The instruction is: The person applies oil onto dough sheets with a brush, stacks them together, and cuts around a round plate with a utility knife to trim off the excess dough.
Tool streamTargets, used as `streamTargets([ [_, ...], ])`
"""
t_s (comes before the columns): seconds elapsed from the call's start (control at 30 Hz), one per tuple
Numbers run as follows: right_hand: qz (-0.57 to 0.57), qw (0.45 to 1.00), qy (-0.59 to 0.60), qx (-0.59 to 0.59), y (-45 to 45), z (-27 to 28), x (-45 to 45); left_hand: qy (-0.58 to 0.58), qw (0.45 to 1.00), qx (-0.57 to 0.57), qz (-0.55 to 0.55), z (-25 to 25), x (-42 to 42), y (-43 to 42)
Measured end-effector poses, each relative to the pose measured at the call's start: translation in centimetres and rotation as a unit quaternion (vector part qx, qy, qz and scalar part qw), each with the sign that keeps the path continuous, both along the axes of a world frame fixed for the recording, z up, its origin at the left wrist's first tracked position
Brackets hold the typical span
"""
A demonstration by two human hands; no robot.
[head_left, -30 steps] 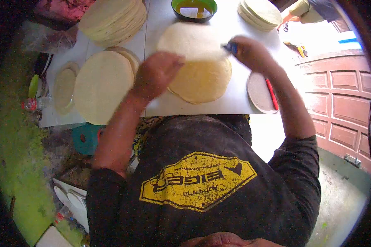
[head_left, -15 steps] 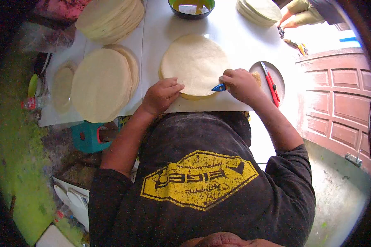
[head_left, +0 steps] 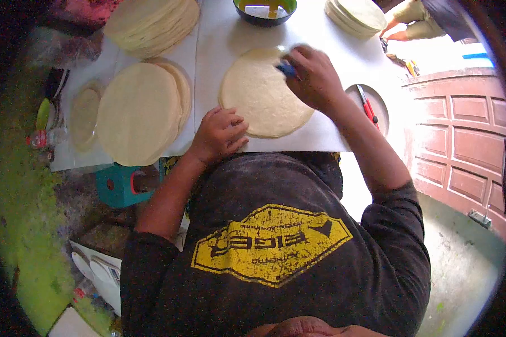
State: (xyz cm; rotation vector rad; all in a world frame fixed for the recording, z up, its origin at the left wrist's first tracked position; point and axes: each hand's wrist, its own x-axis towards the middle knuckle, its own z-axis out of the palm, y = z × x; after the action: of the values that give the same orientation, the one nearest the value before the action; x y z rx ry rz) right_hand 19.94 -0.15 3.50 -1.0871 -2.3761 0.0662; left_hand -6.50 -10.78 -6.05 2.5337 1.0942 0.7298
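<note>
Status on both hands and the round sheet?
Left hand at sheet's near-left edge. Right hand above round sheet, gripping blue-ended tool. Bowl beyond, clear of both.

The left hand rests at the round pale sheet's eight o'clock edge; over two o'clock, the right hand grips something blue, too blurred to name. I see a dark bowl at twelve, pale stacks at nine, ten and two, and a plate bearing a red-handled tool at three.
</note>
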Motion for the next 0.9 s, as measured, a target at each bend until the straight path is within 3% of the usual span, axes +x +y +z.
streamTargets([
  [0.03,-0.055,0.994,0.027,0.086,1.2,-0.9,-1.7,0.006,1.0,0.006,0.002,-0.6,-0.2,-0.2],
  [0.07,-0.057,0.994,0.029,0.086,1.2,-1.3,-3.2,0.013,1.0,0.012,0.004,-0.9,-0.3,-0.4],
  [0.13,-0.152,0.969,-0.047,-0.191,1.2,-2.1,-6.2,0.038,0.999,0.005,0.018,-0.4,-0.3,-1.0],
  [0.2,-0.085,0.971,-0.151,-0.167,-1.3,-3.1,-8.8,0.058,0.998,-0.007,0.03,-0.4,-0.4,-1.7],
  [0.27,0.061,0.977,-0.075,-0.189,-3.8,-2.4,-9.4,0.107,0.994,-0.015,0.027,-0.7,-1.3,-2.2],
  [0.33,0.158,0.966,0.06,-0.194,-4.8,-1.7,-6.3,0.068,0.995,-0.07,0.035,2.1,-2.6,-3.8],
  [0.4,-0.005,0.963,0.039,-0.265,-3.4,-2.8,-2.1,0.015,0.992,-0.116,0.049,6.0,-4.3,-5.7],
  [0.43,-0.081,0.968,0.094,-0.218,-3.7,-1.6,-0.8,0.0,0.992,-0.114,0.053,7.8,-5.2,-6.8],
  [0.47,-0.135,0.976,0.037,-0.165,-5.1,-1.0,-0.8,0.003,0.992,-0.102,0.071,9.8,-6.3,-7.8],
  [0.53,0.031,0.979,-0.066,-0.192,-8.7,-1.7,-1.4,0.007,0.992,-0.089,0.088,11.5,-8.5,-8.7],
  [0.6,0.098,0.969,-0.053,-0.221,-8.6,-1.1,-1.6,0.143,0.969,0.007,0.202,12.2,-10.9,-8.9],
  [0.67,0.002,0.981,0.061,-0.183,-4.9,-1.6,-0.8,0.157,0.959,0.023,0.236,12.8,-12.2,-8.0],
  [0.73,-0.166,0.975,-0.057,-0.134,-1.1,-0.3,-3.1,0.174,0.945,0.045,0.273,12.7,-13.6,-6.8],
  [0.8,-0.119,0.985,-0.045,-0.117,0.4,-1.5,-5.8,0.123,0.969,0.019,0.213,12.2,-15.3,-6.2],
  [0.9,0.066,0.986,0.008,-0.154,-1.2,-0.9,-10.0,0.15,0.973,0.003,0.177,11.4,-16.1,-6.3],
])
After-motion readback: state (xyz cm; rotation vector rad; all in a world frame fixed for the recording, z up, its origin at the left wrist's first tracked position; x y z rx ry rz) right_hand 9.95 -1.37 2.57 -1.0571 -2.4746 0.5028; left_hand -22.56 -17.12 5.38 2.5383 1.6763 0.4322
